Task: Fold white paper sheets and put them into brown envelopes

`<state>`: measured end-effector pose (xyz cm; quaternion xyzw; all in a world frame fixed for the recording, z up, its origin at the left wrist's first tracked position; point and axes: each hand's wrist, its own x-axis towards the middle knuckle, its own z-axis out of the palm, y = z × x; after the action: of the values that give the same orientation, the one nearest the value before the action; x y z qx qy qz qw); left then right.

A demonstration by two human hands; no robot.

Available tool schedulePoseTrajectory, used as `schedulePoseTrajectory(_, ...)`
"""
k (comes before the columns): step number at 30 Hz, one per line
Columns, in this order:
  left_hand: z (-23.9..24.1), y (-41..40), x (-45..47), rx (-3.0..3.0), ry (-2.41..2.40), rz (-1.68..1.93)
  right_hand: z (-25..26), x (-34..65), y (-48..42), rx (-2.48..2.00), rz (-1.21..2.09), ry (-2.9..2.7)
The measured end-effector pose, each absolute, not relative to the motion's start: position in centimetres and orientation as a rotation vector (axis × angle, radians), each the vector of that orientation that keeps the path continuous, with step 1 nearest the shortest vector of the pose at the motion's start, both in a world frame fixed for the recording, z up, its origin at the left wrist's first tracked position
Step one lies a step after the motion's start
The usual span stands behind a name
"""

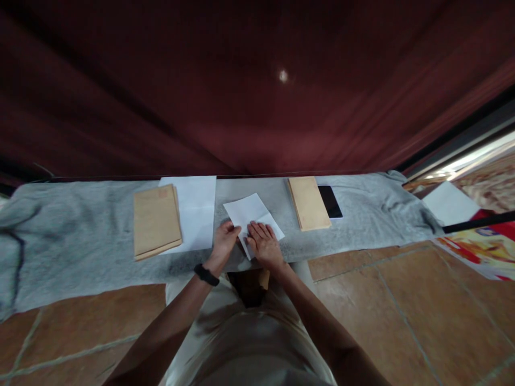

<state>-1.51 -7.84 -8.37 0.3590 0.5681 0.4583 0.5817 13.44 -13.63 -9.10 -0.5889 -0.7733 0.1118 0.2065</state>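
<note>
A white sheet of paper [249, 213], partly folded, lies on a grey cloth [80, 230] in front of me. My left hand [224, 240], with a black band on the wrist, pinches the paper's near left edge, fingers curled. My right hand [263, 242] lies flat on the folded part, fingers stretched out and pressing down.
A stack of brown envelopes [156, 221] lies left on white sheets [197, 212]. Another brown envelope stack [308, 202] sits right, beside a dark phone [330, 201]. A dark red curtain hangs behind. Tiled floor lies below; a white sheet [449, 202] and colourful print are at far right.
</note>
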Motion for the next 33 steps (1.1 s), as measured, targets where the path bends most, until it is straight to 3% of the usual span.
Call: schedulePoseTrajectory(33, -8.3, -7.4, -2.1, 0.924, 1.414, 0.938, -9.9, 15.8, -11.1, -1.904, 0.163, -1.958)
